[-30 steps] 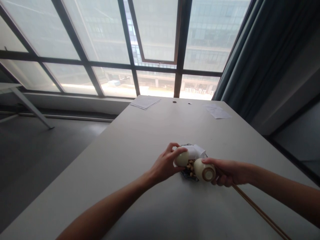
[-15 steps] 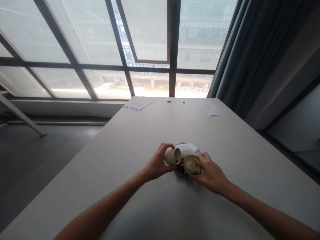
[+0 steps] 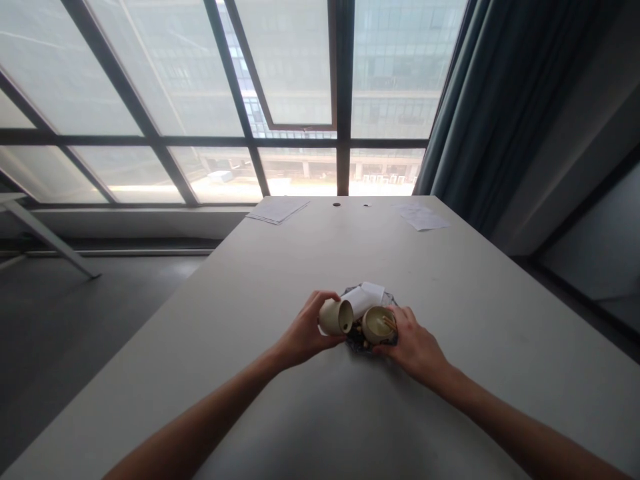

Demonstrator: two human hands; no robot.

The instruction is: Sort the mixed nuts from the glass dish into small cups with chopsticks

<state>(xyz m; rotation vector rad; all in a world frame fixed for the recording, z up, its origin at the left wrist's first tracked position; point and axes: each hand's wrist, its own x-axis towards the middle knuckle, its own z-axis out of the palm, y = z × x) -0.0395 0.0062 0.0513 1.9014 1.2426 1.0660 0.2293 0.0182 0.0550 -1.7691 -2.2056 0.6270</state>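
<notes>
My left hand (image 3: 311,328) is closed round a beige cup (image 3: 332,317), tipped on its side with its mouth facing right. My right hand (image 3: 414,340) grips a beige bowl (image 3: 376,325), tilted to the left. Thin light-brown sticks (image 3: 389,323) show inside the bowl's rim by my fingers. Both vessels are over a dark grey patterned dish (image 3: 358,344). Small yellowish bits and dark matter lie between them. Behind the bowl, a white block-like piece (image 3: 361,297) rests on the dish. The cup's dark spot inside is too small to name.
A white table (image 3: 320,253) stretches forward to the windows. Loose paper sheets (image 3: 278,210) lie at its far left corner, and another sheet (image 3: 423,217) at the far right. Two small round spots are near the far edge. A dark curtain (image 3: 460,127) hangs at the right.
Both hands have shifted slightly left with the cup and bowl. The bowl has tipped more to the left. The white piece looks turned and further left.
</notes>
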